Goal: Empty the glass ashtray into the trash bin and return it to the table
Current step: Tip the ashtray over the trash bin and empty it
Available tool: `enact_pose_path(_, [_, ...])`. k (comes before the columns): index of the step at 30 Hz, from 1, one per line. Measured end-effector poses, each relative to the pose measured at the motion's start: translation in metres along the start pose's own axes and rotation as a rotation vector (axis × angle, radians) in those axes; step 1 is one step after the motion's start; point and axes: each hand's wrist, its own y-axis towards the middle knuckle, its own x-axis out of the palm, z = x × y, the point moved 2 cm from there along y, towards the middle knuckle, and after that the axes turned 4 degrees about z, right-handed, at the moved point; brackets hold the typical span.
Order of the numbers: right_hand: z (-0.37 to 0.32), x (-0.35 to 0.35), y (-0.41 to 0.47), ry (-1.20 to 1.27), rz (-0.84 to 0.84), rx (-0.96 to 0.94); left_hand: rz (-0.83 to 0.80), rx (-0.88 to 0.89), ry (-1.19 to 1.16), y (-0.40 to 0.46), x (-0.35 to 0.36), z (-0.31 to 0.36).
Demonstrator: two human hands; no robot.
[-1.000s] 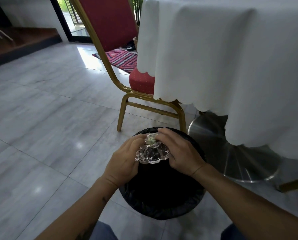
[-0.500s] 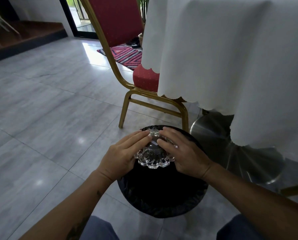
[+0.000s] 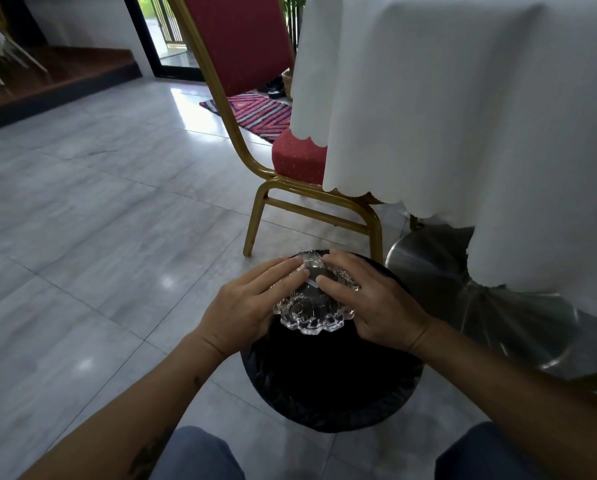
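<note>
The clear glass ashtray point(image 3: 312, 315) with a scalloped rim is turned upside down over the round trash bin point(image 3: 328, 400), which is lined with a black bag. My left hand point(image 3: 252, 303) grips its left side and my right hand point(image 3: 376, 303) its right side, fingers laid over the upturned base. The bin's inside is dark and its contents are hidden. The table point(image 3: 463, 98), draped in a white cloth with a scalloped hem, stands to the upper right.
A red chair with a gold frame point(image 3: 266, 188) stands just behind the bin. The table's round metal base point(image 3: 446, 271) lies on the tiled floor to the bin's right. A striped rug point(image 3: 255, 112) lies farther back by the doorway. My knees show at the bottom edge.
Both hands have tipped the ashtray further over, from tilted to fully upside down above the bin. My fingers have spread flatter over its base.
</note>
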Motion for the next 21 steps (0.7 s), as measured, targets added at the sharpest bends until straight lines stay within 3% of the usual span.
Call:
enact_pose_path(13, [0.002,-0.001,-0.005,0.002,-0.002,0.029,0.006,0.017,-0.021,0.003,0.001,0.009])
enact_pose_path(17, [0.002,-0.005,-0.005,0.088,-0.036,0.192,-0.086,-0.199,-0.192,0.009,-0.002,0.011])
enact_pose_path(21, [0.005,-0.002,-0.003,0.316,0.000,0.416,-0.023,-0.548,-0.559,0.010,-0.002,0.008])
